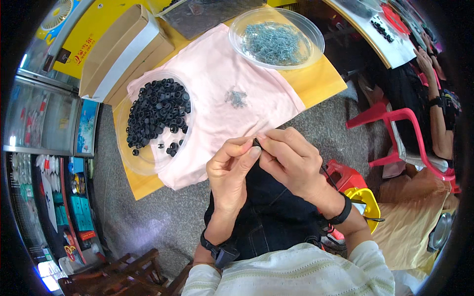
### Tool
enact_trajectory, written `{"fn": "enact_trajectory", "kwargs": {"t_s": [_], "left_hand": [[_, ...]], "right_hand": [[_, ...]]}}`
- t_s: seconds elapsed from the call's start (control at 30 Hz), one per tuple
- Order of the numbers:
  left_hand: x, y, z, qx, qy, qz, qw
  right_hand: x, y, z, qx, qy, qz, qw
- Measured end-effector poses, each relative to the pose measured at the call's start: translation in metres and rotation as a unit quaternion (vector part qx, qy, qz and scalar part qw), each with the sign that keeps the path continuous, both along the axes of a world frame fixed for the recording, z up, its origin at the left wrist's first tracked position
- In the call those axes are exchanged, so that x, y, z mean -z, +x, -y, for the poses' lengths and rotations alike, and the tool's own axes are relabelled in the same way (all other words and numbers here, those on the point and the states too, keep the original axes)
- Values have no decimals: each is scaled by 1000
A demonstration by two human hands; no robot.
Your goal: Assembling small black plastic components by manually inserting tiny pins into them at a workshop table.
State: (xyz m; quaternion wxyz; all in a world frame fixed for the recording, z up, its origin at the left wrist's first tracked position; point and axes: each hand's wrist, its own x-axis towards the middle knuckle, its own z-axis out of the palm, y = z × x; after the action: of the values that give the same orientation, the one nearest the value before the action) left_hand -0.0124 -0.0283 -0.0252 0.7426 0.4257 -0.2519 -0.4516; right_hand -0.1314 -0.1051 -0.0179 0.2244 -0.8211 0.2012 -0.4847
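Pink cloth [212, 106]: spread over the yellow tabletop [323, 85], ahead of the left hand [230, 170] and right hand [292, 160]; metal bits [237, 97] lie beyond the hands, black caps [157, 111] ahead-left of the left.
Two-handed pinch: thumbs and fingers of both close on a small dark piece [256, 142] between them.
Slip risk: uneven pressure could squirt it onto the dark trousers [261, 212] beneath the hands.
Piece's long axis: mostly finger-covered; direction cannot be told.

From the wearer's head, one upright fisheye view looked steeply down and forward, close above the left hand [228, 170] and right hand [292, 160], the surface [323, 83] lying just beyond.
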Motion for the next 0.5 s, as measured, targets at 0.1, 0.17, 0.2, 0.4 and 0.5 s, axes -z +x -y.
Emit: {"fn": "enact_trajectory", "kwargs": {"t_s": [0.1, 0.17, 0.2, 0.4, 0.5], "left_hand": [[2, -4, 2, -20, 9, -14, 1000], [3, -1, 8, -33, 1, -28, 999], [2, 0, 9, -33, -2, -28, 999], [-8, 18, 8, -29, 5, -45, 999], [-20, 27, -2, 4, 19, 26, 999]], "right_hand": [[1, 1, -2, 17, 39, 10, 999], [-2, 3, 1, 22, 71, 14, 997], [-6, 5, 3, 6, 126, 26, 992], [-16, 20, 15, -42, 144, 14, 989], [-27, 23, 28, -85, 149, -45, 984]]}}
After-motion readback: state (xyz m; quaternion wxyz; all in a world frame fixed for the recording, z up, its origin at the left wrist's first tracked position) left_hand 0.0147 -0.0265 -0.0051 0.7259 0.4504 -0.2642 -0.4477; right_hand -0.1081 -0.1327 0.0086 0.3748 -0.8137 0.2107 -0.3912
